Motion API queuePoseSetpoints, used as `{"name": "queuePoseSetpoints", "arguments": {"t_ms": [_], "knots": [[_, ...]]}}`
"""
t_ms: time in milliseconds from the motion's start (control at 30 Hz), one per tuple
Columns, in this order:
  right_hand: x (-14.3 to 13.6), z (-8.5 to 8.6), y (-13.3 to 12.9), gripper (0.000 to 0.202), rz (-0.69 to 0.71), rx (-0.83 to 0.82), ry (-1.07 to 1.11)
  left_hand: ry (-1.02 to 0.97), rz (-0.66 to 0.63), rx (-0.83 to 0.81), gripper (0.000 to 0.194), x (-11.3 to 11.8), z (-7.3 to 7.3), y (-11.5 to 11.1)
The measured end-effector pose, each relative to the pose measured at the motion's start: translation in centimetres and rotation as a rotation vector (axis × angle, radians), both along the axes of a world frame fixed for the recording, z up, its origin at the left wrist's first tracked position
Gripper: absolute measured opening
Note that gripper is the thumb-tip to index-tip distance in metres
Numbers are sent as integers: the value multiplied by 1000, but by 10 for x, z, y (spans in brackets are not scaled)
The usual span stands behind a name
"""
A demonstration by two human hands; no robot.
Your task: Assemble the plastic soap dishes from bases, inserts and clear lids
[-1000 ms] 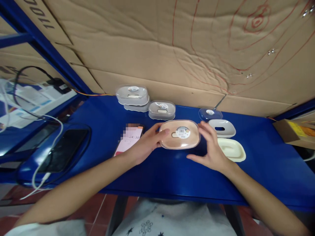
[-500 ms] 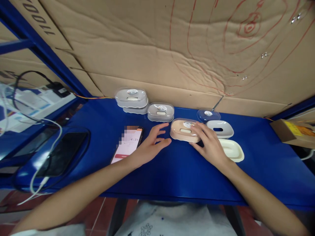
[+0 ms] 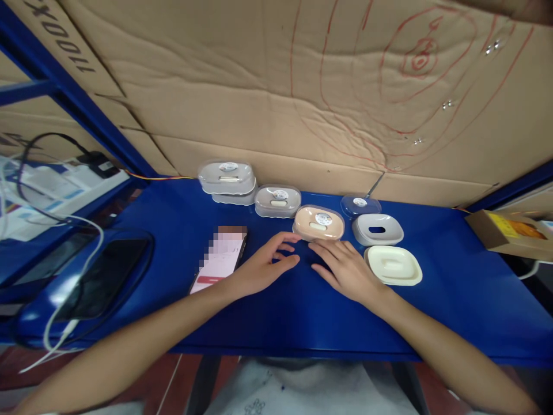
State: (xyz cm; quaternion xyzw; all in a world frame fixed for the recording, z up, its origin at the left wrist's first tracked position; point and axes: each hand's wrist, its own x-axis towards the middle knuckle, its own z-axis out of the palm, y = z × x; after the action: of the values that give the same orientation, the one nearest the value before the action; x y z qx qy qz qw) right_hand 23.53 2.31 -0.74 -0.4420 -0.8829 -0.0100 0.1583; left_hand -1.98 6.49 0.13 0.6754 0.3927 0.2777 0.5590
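Note:
An orange-beige box with a clear lid and round sticker stands at the middle of the blue table. My right hand is just in front of it, fingers apart, holding nothing. My left hand, empty with fingers apart, hovers near its front left. Left of the box are a grey lidded box and a stack of grey lidded boxes. To the right lie a white tray with a dark slot, a cream dish and a dark blue piece with a clear lid.
A lit phone lies left of my left forearm. Further left are a dark phone, white cables and a power strip. A cardboard wall rises behind; a small carton is at the right.
My right hand has come off the orange-beige box and moved toward me and slightly left. My left hand remains open near it. The whole view has shifted a little.

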Motion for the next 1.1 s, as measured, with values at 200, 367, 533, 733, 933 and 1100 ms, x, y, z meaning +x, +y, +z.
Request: {"name": "queuePoseSetpoints", "arguments": {"t_ms": [200, 367, 533, 733, 933, 1100], "knots": [[-2, -9, 16, 63, -172, -16, -77, 85, 28, -37, 47, -2, 7, -1], [23, 17, 19, 38, -261, 13, -73, 90, 22, -16, 43, -1, 9, -1], [60, 42, 9, 35, -577, -50, -196, 67, -57, 81, 33, -2, 6, -3], [48, 53, -7, 32, -169, -482, 47, 116, -174, 261, 27, -2, 3, -7], [49, 61, -7, 28, 17, -294, 289, 297, -343, 453, 54, -4, 7, -16], [95, 40, 13, 41, -310, -103, -102, 482, -506, 502, 92, -6, 11, -15]]}}
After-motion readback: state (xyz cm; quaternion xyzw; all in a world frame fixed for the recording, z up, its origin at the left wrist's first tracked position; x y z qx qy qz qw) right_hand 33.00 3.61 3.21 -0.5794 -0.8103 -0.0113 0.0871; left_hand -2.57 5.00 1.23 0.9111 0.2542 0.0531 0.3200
